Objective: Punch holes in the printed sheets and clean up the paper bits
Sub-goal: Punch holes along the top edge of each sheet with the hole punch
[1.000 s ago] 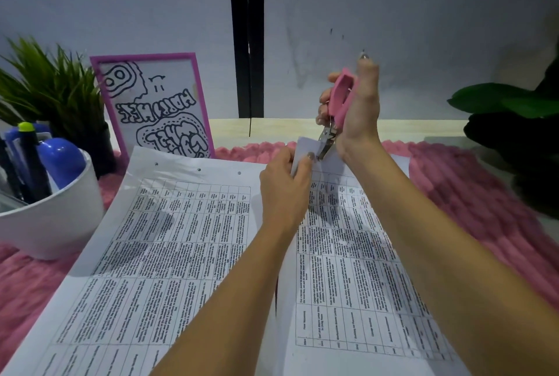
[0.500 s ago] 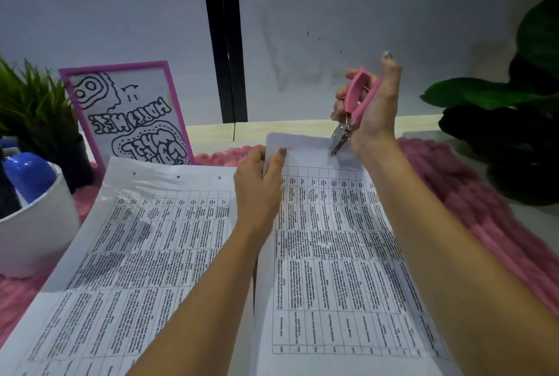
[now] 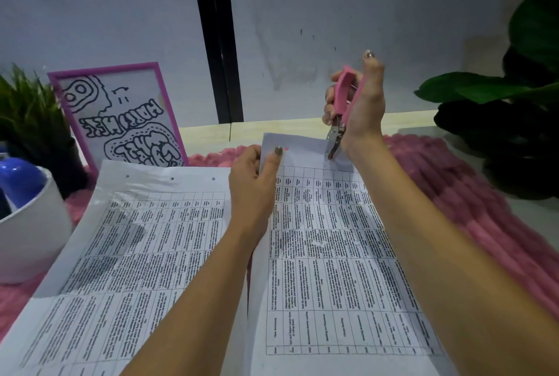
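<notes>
Two printed sheets with tables lie on a pink knitted mat. The left sheet (image 3: 136, 254) shows three punched holes along its far edge. My left hand (image 3: 254, 182) pinches the far left corner of the right sheet (image 3: 326, 269), thumb on top near one punched hole. My right hand (image 3: 360, 109) grips a pink-handled hole punch (image 3: 343, 103) upright, its metal jaws touching the right sheet's far margin. A few tiny white paper bits (image 3: 320, 243) lie on the right sheet's middle.
A white pot (image 3: 33, 233) with blue pens stands at the left, next to a green plant (image 3: 27, 115) and a purple-framed drawing (image 3: 121, 115). Dark leafy plants (image 3: 508, 109) fill the right. The pink mat (image 3: 472, 203) spreads under the sheets.
The punch moved from the sheet's far left corner rightward along the far margin, leaving a hole near my left thumb. My view shifted so the scene slid left.
</notes>
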Demonstrator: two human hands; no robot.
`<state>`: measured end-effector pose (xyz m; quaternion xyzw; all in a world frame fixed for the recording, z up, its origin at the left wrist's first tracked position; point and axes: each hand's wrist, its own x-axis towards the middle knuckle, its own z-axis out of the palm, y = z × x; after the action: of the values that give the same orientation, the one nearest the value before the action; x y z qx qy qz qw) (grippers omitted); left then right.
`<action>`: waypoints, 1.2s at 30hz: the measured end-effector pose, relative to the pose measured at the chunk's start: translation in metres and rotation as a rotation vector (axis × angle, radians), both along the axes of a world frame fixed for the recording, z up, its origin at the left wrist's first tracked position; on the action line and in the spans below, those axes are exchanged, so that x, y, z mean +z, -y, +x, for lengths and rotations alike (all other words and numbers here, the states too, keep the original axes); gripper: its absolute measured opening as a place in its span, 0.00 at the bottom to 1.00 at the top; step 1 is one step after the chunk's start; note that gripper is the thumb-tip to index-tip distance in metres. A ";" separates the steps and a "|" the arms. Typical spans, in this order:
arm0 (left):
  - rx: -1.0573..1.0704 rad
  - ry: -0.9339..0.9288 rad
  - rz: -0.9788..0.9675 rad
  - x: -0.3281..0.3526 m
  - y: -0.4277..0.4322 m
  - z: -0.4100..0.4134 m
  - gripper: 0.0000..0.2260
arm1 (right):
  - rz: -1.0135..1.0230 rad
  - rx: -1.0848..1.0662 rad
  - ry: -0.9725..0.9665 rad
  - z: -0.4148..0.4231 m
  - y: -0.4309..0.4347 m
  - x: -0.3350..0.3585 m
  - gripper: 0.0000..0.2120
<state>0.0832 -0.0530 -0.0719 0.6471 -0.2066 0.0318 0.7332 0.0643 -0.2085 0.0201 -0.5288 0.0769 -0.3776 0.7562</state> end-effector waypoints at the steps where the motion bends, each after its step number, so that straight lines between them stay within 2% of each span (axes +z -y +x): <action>1: -0.005 0.007 -0.002 0.000 0.000 -0.001 0.19 | -0.001 -0.013 -0.003 0.000 0.000 -0.001 0.23; 7: -0.092 -0.102 -0.057 0.007 -0.005 -0.003 0.09 | 0.083 -0.042 0.028 -0.002 0.002 0.000 0.17; 11: -0.237 -0.122 0.027 0.003 -0.006 -0.001 0.14 | 0.052 -0.054 0.029 -0.002 -0.001 0.001 0.16; 20: -0.197 -0.162 0.015 -0.003 -0.003 0.000 0.07 | 0.037 -0.073 0.010 0.002 -0.001 -0.002 0.15; 25: -0.185 -0.164 0.023 -0.002 -0.004 -0.001 0.07 | 0.053 -0.098 0.022 0.002 -0.002 -0.001 0.13; 28: -0.179 -0.164 0.022 0.000 -0.004 -0.003 0.08 | 0.075 -0.092 0.011 0.001 0.001 -0.002 0.14; 31: -0.194 -0.191 0.005 0.004 -0.005 -0.004 0.07 | 0.096 -0.012 0.021 -0.001 0.005 -0.001 0.18; 36: -0.146 -0.160 -0.001 0.006 -0.004 -0.006 0.08 | 0.006 0.170 0.040 -0.010 0.010 0.006 0.25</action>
<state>0.0769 -0.0492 -0.0663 0.6303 -0.1942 -0.0732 0.7481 0.0547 -0.2182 0.0258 -0.5233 0.0177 -0.3224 0.7886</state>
